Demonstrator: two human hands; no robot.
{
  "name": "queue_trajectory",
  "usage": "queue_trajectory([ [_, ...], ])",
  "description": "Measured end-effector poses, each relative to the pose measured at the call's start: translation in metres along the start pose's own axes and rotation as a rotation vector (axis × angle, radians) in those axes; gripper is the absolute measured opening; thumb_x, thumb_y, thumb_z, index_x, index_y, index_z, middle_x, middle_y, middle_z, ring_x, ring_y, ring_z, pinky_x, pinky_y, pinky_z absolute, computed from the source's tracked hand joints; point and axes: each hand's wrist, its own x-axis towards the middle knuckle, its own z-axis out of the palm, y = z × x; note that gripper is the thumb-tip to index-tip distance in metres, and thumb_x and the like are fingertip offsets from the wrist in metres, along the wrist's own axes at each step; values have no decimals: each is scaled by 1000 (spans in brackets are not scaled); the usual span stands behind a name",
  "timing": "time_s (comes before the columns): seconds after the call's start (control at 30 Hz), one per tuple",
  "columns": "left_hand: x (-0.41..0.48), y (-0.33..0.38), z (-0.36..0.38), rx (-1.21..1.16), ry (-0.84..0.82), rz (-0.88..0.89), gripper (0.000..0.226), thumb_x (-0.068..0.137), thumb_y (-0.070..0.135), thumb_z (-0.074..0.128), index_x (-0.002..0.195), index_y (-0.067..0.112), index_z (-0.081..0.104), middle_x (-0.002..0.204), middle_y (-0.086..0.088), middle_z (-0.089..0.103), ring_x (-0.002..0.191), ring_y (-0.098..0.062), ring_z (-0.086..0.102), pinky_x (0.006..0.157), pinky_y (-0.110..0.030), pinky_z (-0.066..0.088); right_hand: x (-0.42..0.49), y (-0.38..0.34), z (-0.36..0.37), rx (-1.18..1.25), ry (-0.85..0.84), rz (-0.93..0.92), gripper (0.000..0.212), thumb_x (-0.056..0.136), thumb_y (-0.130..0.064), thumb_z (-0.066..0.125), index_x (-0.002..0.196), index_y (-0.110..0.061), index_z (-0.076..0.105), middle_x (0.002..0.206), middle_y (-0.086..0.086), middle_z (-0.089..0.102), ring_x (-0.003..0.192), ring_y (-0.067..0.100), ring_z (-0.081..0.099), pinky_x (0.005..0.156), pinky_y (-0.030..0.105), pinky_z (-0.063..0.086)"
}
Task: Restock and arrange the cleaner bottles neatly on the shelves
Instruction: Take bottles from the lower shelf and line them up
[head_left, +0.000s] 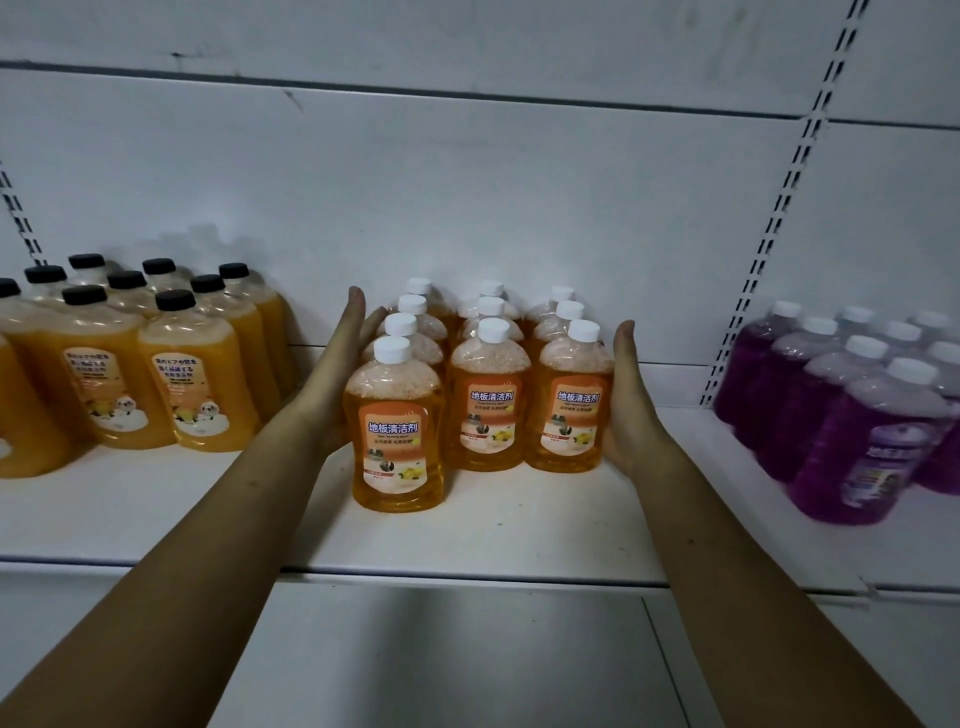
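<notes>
On the left end of the white shelf (493, 525) stands a bunch of yellow bottles with black caps (171, 358), smooth clear plastic with picture labels. Next comes the left hand (340, 374), flat and open, its fingers (356, 312) straight and pressed along the left side of the orange cleaner bottles (491, 384). These stand in the middle of the shelf, in three rows running back to the wall. They are round at the shoulders, see-through, with white screw caps, orange labels and foam near the top. The front left bottle (397, 431) sticks out closer to the shelf's front edge than the other two front ones. The right hand (631, 395) is flat and open too, fingers straight, against or just beside the right side of the group. Neither hand holds a bottle. It looks like the step is squeezing the group into a neat block. Next, the sticking-out bottle likely needs a gentle push back into line; slick plastic could slide or tip. Near the right end stand purple bottles (857, 415) with white caps, shiny and clear.
</notes>
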Motion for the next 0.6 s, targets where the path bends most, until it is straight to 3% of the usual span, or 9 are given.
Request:
queue_trajectory([
  [0.1,-8,-4,-3,-29,41,-17,80,92,84,27,157,39,43,144,1,66,124,-28,70,93,-42,62,-7,5,-4,-104,-23,-54,107,59,-95,64,144,-30,58,130,7,73,118,33,72,104,61,53],
  [0.23,-30,-12,-4,-79,35,30,87,85,91,34,159,45,38,159,4,52,136,-28,60,115,-57,45,-12,11,-15,-306,-38,-178,118,47,-70,96,149,-40,45,139,-3,67,125,28,67,102,60,55],
  [0.33,-55,-22,2,-10,45,112,91,70,87,59,151,51,40,155,19,53,126,-11,66,107,-42,54,-13,15,-15,-436,-27,-242,122,46,-62,97,151,-43,37,144,-8,59,129,23,62,106,55,54],
  [0.43,-69,-40,3,258,-4,168,132,50,64,97,158,56,21,146,27,55,126,-2,63,92,-25,60,-14,17,-10,-494,16,-298,123,50,-57,100,153,-42,34,145,-11,56,130,19,59,105,47,55],
  [0.6,-61,-48,3,405,22,193,138,54,53,99,163,44,14,148,19,55,127,-1,61,94,-18,57,-15,16,-8,-534,40,-318,116,56,-51,91,154,-40,31,146,-13,52,128,16,57,99,34,52],
])
